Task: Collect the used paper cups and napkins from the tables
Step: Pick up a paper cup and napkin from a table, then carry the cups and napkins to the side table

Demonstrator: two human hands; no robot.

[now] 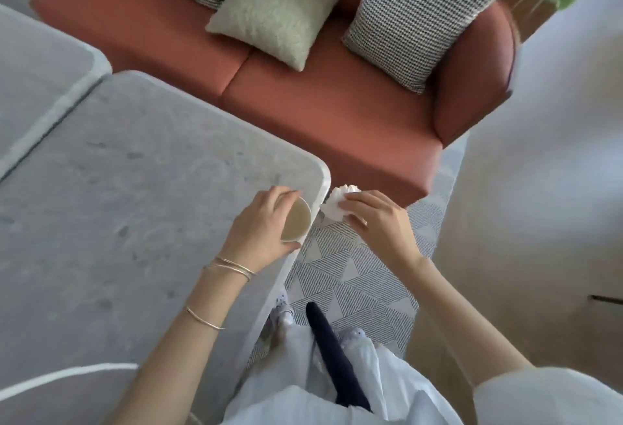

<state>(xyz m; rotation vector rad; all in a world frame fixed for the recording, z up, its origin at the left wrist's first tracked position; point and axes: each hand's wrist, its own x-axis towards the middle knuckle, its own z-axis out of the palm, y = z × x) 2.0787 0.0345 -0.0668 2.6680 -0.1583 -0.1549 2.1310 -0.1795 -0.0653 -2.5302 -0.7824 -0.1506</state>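
Head view, looking straight down: left hand (261,222) is wrapped around a paper cup (295,220), fingers curled on its rim, right at the corner edge of the grey stone-look table (135,171). Right hand (377,220) pinches a crumpled white napkin (335,202) just past that corner, above the patterned rug (354,276), rust-red sofa (320,100) beyond.
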